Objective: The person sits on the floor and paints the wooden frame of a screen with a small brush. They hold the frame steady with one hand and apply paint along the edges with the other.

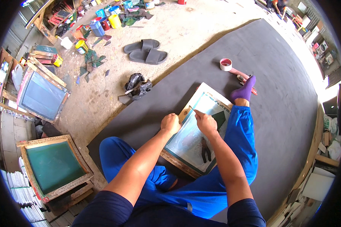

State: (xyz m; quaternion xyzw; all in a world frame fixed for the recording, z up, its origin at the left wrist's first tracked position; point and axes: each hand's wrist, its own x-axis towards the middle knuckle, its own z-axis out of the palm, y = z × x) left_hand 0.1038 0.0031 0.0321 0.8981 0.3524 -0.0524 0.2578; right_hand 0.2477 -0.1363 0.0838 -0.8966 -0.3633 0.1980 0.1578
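Both hands (169,123) (205,122) at screen frame (212,94) left edge.

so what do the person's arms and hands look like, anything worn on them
Both forearms are bare from the elbow down. Short dark navy sleeves end at the upper arms. The left hand and right hand wear no gloves; no watch or rings show.

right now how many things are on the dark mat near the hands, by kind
wooden screen frame: 1
pliers: 1
tape roll: 1
thin tool in the right hand: 1
total: 4
The left hand rests on the frame's edge.
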